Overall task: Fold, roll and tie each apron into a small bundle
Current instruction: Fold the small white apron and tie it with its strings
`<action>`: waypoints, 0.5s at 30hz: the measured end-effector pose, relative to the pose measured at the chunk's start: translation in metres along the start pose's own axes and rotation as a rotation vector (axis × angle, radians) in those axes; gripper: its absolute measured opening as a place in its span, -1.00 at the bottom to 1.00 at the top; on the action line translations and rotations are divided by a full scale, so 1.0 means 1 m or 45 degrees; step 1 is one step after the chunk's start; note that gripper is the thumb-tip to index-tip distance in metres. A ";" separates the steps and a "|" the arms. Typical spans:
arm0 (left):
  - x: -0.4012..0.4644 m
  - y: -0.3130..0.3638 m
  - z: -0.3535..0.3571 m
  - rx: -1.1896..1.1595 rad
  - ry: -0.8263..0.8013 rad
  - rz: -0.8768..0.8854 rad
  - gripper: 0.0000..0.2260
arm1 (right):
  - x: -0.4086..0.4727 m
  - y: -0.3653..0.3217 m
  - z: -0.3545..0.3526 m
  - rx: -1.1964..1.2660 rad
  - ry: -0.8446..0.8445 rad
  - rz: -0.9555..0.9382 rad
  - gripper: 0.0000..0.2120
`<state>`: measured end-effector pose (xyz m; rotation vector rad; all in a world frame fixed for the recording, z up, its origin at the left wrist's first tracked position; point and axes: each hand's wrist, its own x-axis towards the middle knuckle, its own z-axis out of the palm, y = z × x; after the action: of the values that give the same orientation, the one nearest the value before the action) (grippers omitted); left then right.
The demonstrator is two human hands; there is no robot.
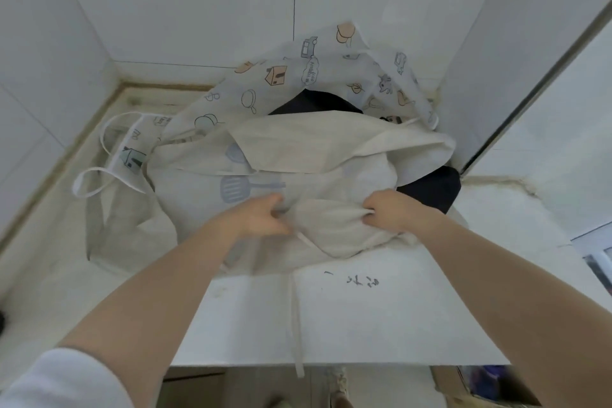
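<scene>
A cream apron (331, 156) with blue kitchen-tool prints lies bunched on top of a pile on the white counter (364, 318). My left hand (261, 217) grips a fold of its cloth near the front. My right hand (392, 210) grips the same apron a little to the right. One of its ties (295, 325) trails over the counter's front edge. Behind it lies a white apron (275, 83) printed with houses and cars, its loop strap (96, 182) spread to the left. A dark cloth (433, 189) shows under the pile.
White tiled walls (198, 3) close in the counter at the back and left. A white panel with a dark edge (530, 83) stands on the right. Small dark marks (361, 281) sit on the counter. The floor and a cardboard box (490, 387) lie below the front edge.
</scene>
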<state>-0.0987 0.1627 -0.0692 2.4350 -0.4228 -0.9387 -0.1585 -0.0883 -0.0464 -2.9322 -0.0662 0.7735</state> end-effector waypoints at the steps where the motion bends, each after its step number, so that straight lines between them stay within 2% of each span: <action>1: 0.000 0.008 0.005 -0.109 0.042 0.097 -0.34 | 0.001 -0.004 0.003 0.060 0.039 -0.039 -0.64; 2: 0.002 0.016 0.010 -0.135 0.055 0.180 -0.27 | 0.003 -0.008 0.007 0.125 0.048 -0.082 -0.62; 4: 0.010 0.025 0.024 0.035 0.045 0.263 -0.26 | 0.006 -0.016 0.012 0.203 0.040 -0.153 -0.61; 5: 0.016 0.024 0.030 0.112 0.058 0.273 -0.35 | 0.006 -0.018 0.014 0.216 0.041 -0.168 -0.64; 8: 0.032 0.001 0.050 0.200 0.220 0.212 -0.86 | 0.003 -0.015 0.022 0.245 0.045 -0.147 -0.75; 9: 0.034 -0.008 0.055 0.199 0.250 0.170 -0.90 | 0.002 -0.009 0.026 0.208 0.033 -0.100 -0.79; 11: 0.035 -0.024 0.061 0.130 0.282 0.130 -0.88 | -0.003 0.007 0.033 -0.008 0.001 0.066 -0.85; 13: 0.034 -0.031 0.063 0.133 0.351 0.112 -0.85 | -0.008 0.027 0.037 -0.125 -0.074 0.255 -0.75; 15: 0.033 -0.030 0.064 0.289 0.394 0.073 -0.82 | -0.013 0.042 0.040 0.206 -0.127 0.389 -0.79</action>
<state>-0.1156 0.1518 -0.1447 2.6983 -0.5056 -0.4990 -0.1887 -0.1275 -0.0792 -2.7809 0.4256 0.9167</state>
